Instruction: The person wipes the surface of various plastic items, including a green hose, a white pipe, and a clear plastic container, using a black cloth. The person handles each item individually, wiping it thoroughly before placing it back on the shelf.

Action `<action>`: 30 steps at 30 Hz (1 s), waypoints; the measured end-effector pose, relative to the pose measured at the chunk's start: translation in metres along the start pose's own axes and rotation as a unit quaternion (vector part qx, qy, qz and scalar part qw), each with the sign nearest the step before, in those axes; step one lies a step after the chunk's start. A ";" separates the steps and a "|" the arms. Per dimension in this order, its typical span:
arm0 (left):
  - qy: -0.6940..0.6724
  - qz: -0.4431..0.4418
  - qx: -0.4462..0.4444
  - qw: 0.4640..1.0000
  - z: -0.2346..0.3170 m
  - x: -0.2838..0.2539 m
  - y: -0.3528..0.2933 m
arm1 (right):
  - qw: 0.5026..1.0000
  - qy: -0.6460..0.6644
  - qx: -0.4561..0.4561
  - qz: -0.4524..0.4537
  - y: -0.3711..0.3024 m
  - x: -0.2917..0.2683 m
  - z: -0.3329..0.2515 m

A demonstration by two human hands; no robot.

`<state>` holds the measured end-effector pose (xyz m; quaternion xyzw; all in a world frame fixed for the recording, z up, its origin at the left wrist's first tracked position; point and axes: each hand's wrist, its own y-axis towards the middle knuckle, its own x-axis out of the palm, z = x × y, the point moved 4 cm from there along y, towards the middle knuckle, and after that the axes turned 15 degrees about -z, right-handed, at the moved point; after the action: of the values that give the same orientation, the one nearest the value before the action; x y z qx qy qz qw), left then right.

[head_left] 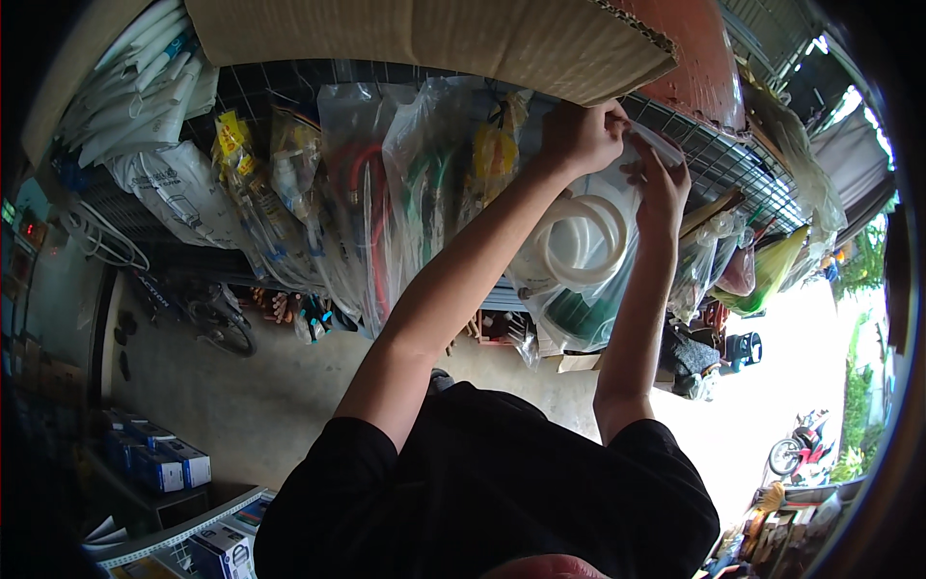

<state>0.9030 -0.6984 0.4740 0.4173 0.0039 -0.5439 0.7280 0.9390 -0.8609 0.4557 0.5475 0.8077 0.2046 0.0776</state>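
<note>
A clear plastic bag (603, 280) with a coiled white hose (585, 241) inside hangs from the wire grid in front of me. My left hand (583, 140) is raised to the bag's top, just under the cardboard's edge, its fingers closed in a pinch. What exactly lies between those fingertips is partly hidden. My right hand (660, 185) is closed on the bag's upper right edge, where the plastic stretches past the fingertips. Something green shows low in or behind the bag.
Overhead, a cardboard box (434, 39) juts out beside an orange-red panel (675, 72). Bagged red hoses (371, 212), green hoses (424, 198) and white tubes (145, 87) hang leftward along the wire grid (762, 179). A bicycle (217, 314) stands below left; blue-and-white boxes (159, 458) sit lower left.
</note>
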 end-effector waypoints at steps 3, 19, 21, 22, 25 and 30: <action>-0.003 -0.015 -0.026 1.000 0.001 -0.003 -0.002 | 0.999 0.031 0.011 -0.029 0.003 -0.006 0.004; -0.131 -0.037 -0.061 0.989 -0.055 0.001 -0.004 | 0.995 -0.077 0.009 -0.061 -0.004 0.024 0.003; -0.103 -0.036 -0.072 0.991 -0.054 0.005 -0.004 | 0.995 -0.069 0.017 -0.070 -0.002 0.015 0.012; -0.089 -0.034 -0.079 0.992 -0.052 0.004 -0.006 | 0.996 -0.056 0.023 -0.072 -0.003 0.011 0.020; -0.039 -0.005 -0.066 0.997 -0.040 0.002 -0.015 | 0.994 -0.094 0.018 -0.045 -0.003 0.004 0.027; 0.022 0.087 -0.015 0.996 -0.022 -0.013 -0.042 | 0.985 -0.166 -0.005 -0.036 -0.005 0.013 0.019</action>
<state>0.8742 -0.6770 0.4409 0.4170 -0.0085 -0.4690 0.7786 0.9364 -0.8460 0.4373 0.5442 0.8016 0.1119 0.2207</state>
